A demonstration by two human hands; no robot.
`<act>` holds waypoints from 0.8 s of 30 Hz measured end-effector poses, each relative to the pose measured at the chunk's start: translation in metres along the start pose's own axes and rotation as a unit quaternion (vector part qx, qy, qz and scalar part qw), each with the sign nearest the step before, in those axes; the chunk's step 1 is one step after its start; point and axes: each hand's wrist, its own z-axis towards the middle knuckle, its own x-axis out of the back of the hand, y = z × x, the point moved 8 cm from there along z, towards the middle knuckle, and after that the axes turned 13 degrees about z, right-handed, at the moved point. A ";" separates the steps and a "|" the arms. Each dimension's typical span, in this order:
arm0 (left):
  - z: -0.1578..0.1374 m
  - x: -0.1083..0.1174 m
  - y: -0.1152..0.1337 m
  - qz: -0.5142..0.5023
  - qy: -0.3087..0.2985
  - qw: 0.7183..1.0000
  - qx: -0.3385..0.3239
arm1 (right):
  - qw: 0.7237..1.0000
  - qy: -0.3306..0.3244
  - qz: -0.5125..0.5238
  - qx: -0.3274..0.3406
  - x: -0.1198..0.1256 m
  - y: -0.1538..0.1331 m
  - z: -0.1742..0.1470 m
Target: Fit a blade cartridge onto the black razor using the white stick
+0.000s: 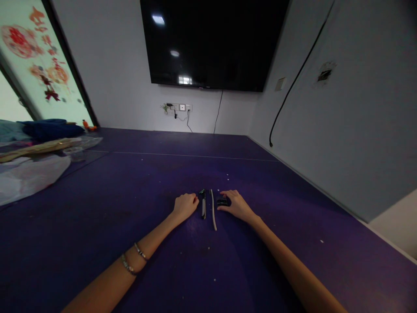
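Note:
On the purple surface, what looks like a razor lies lengthwise, with a dark head at its far end and a pale strip along the handle. Just left of it rests my left hand, its fingers curled into a fist and no object showing in it. A thin, slightly bent whitish stick lies right of the razor, touched by neither hand. My right hand has thumb and fingers around the sides of a small black rectangular object, too dark to name, which sits on the surface beside the stick.
Folded cloths and white plastic bags are heaped at the left. A television hangs on the wall ahead, above sockets with plugged-in cords. A black cable dangles along the right wall. Small pale specks dot the surface.

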 end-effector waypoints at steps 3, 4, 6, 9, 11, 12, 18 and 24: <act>0.000 0.000 0.000 0.002 -0.001 1.000 -0.001 | 1.000 -0.005 -0.010 -0.009 -0.001 0.001 -0.001; 0.000 0.000 0.000 0.004 -0.001 1.000 -0.001 | 1.000 -0.007 -0.012 -0.011 -0.002 0.001 -0.001; -0.001 0.001 0.001 0.006 -0.001 1.000 -0.001 | 1.000 -0.010 -0.016 -0.012 -0.002 0.001 -0.002; -0.001 0.002 0.001 0.008 -0.002 1.000 0.001 | 1.000 -0.007 -0.022 -0.013 -0.002 0.002 -0.003; -0.002 0.003 0.001 0.008 -0.004 1.000 0.003 | 1.000 -0.006 -0.026 -0.013 -0.002 0.002 -0.004; -0.003 0.004 0.001 0.008 -0.005 1.000 0.005 | 1.000 -0.006 -0.028 -0.012 -0.002 0.002 -0.004; -0.004 0.005 0.002 0.008 -0.008 1.000 0.006 | 1.000 -0.005 -0.025 -0.011 -0.002 0.001 -0.006; -0.004 0.005 0.002 0.004 -0.006 1.000 0.001 | 1.000 -0.008 -0.012 -0.019 -0.002 0.001 -0.006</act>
